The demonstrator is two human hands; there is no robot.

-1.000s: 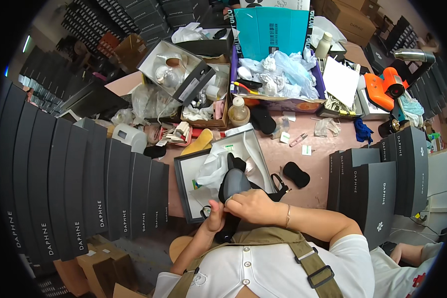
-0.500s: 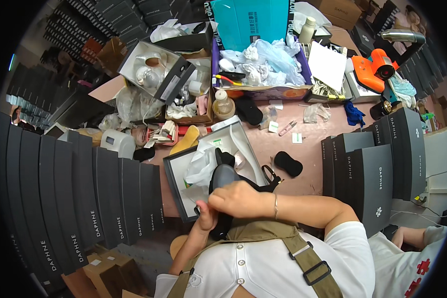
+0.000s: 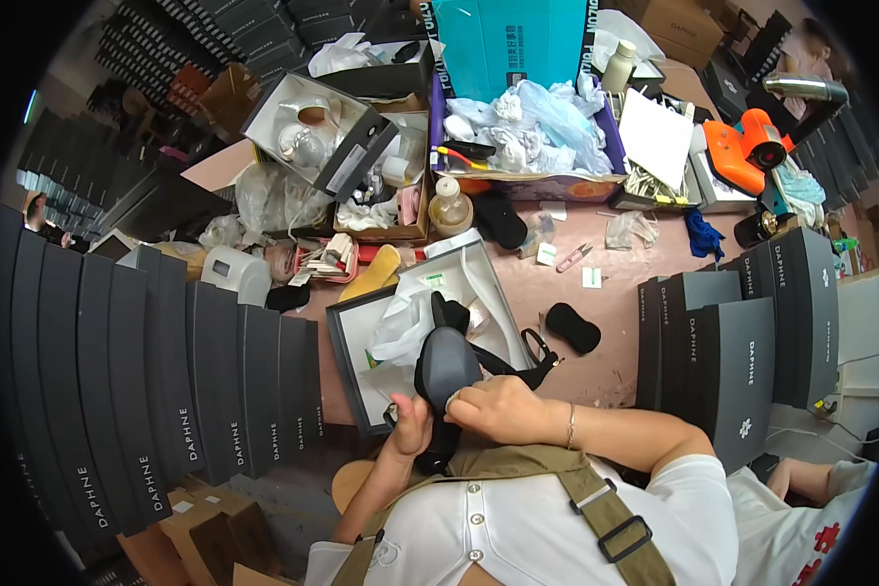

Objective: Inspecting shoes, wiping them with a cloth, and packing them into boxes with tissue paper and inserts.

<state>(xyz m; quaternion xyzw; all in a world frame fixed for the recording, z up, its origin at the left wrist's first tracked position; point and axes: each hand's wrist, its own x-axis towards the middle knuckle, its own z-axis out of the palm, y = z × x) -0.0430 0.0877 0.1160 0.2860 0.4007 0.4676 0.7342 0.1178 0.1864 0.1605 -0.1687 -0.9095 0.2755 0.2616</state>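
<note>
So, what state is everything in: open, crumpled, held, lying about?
Black shoe: held, grey sole facing up
Grey shoebox: open, crumpled white paper inside
Purple box: open, heaped with plastic
Blue cloth: crumpled
Pale bottle: upright, capped
Pink snips: lying down, blades unclear
Black pad: lying flat
Left-side shoeboxes: standing in a row

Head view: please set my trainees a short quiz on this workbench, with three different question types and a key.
1. Multiple choice: Which thing is at the left hand and right hand?
A) a clear bottle
B) a black shoe
C) an orange tool
2. True or false: The blue cloth lies to the right of the pink-handled snips.
3. Fill in: The right wrist wears a thin ____.

Key:
1. B
2. True
3. bracelet
</note>
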